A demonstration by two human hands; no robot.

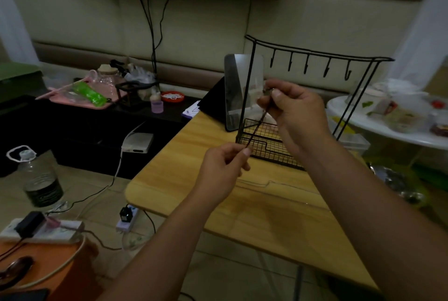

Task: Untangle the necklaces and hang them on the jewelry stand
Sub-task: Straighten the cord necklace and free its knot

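Note:
A thin dark necklace (256,128) runs taut between my two hands above the wooden table (184,179). My left hand (224,171) pinches its lower end between thumb and forefinger. My right hand (294,112) pinches the upper end, higher and farther back. Behind them stands the black wire jewelry stand (320,54) with a row of bare hooks and a mesh basket base (269,147). A second thin pale chain (264,183) lies on the table below my right forearm.
A small mirror (236,92) leans behind the stand's left post. A white round table (388,126) with dishes is at the right. Left of the wooden table are a dark low bench with a pink tray (80,99), a water bottle (40,179) and power strips with cables on the floor.

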